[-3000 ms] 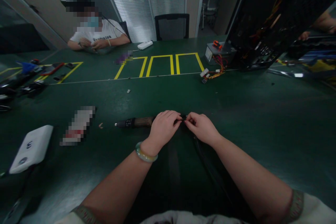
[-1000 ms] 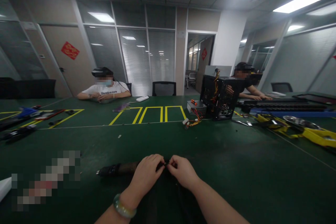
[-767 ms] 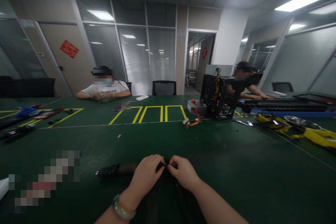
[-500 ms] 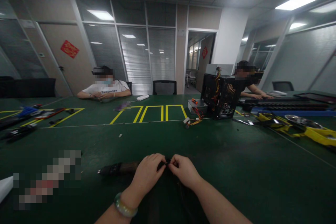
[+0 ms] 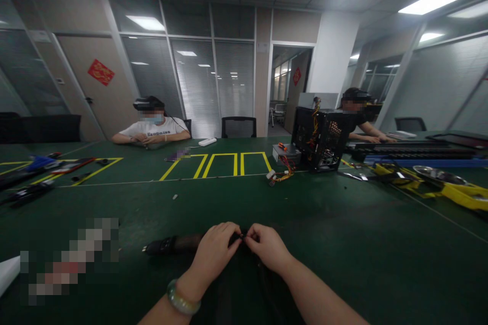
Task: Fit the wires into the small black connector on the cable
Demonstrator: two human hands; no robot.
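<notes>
Pinching a small black part [image 5: 242,236], left hand [image 5: 215,250] and right hand [image 5: 267,247] grip narrowly (part's type indeterminable).

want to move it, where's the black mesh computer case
In the head view, the black mesh computer case is across the green table, right of the yellow tape boxes, beside a silver metal box.

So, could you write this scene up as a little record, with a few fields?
Left hand: pinches a small black item; pale green bangle on the wrist
Right hand: pinches the same item
Beside left hand: black-and-brown cylindrical tool
Surface: green work table with yellow tape outlines
Farther off: black mesh computer frame with coloured wires
People: two co-workers
</notes>
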